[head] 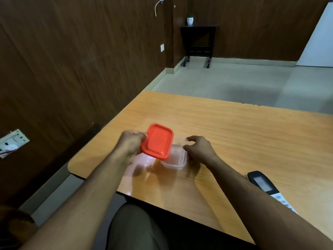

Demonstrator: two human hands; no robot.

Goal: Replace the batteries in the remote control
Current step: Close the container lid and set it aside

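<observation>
My left hand (131, 141) grips a red plastic lid (157, 140) by its left edge and holds it tilted above the left part of a small clear container (177, 157). That container stands on the wooden table (243, 134). My right hand (199, 147) clasps the container's right rim. What lies inside the container is too blurred to make out. The remote control (264, 185), white with a dark screen end, lies on the table at the right, partly behind my right forearm.
The table's left corner is rounded and its near edge runs just above my lap. A wood-panelled wall with a socket plate (12, 142) stands to the left. A small dark side table (198, 42) is far off across the floor.
</observation>
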